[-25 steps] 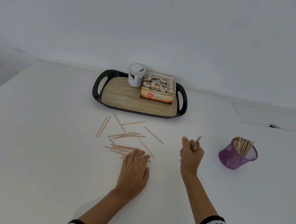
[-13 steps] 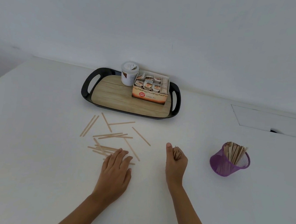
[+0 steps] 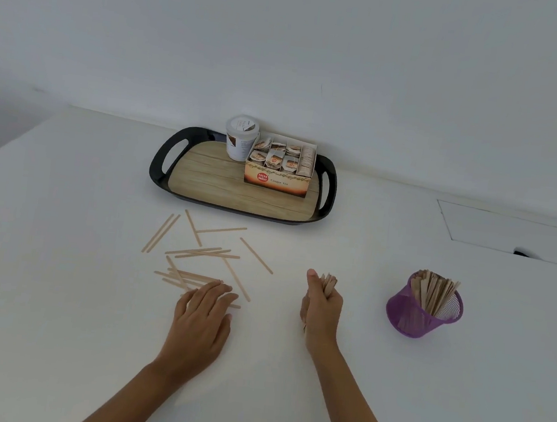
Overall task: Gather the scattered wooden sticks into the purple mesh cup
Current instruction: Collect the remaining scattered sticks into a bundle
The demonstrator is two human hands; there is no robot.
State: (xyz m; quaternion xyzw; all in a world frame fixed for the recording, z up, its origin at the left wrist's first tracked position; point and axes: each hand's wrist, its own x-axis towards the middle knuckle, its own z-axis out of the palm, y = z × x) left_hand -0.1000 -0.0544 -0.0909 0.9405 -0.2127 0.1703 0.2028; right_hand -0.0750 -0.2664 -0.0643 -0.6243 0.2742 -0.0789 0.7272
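Pale wooden stirrer sticks [image 3: 197, 254] lie scattered on the white tabletop [image 3: 55, 290], and what has changed over the last second is the right hand [image 3: 321, 310]. A second ago its bundle of sticks [image 3: 328, 283] was tilted, tips slanting toward one o'clock; now the bundle stands nearly upright, the fist clenched round it and the lower ends poking out beneath the palm toward the table. My reading is that the sticks are being squared up on end before the carry to the purple mesh cup [image 3: 424, 310], which stands at three o'clock from that hand, apart from it. The left hand [image 3: 204, 316] has kept its place, lying flat and open, fingertips resting on the near edge of the loose pile and grasping nothing. The loose sticks lie as they did, so no new ones have been taken up in this second.

Counts: one cup, already holding a dense sheaf too packed to count. Loose sticks on the table come to about sixteen, though several overlap under the left fingers, so this is approximate. The fistful cannot be counted. At twelve o'clock sits one black-rimmed tray with a wood-grain floor [image 3: 204, 182], bearing one white lidded tub [image 3: 240, 138] and one orange box of tea sachets [image 3: 279, 169].
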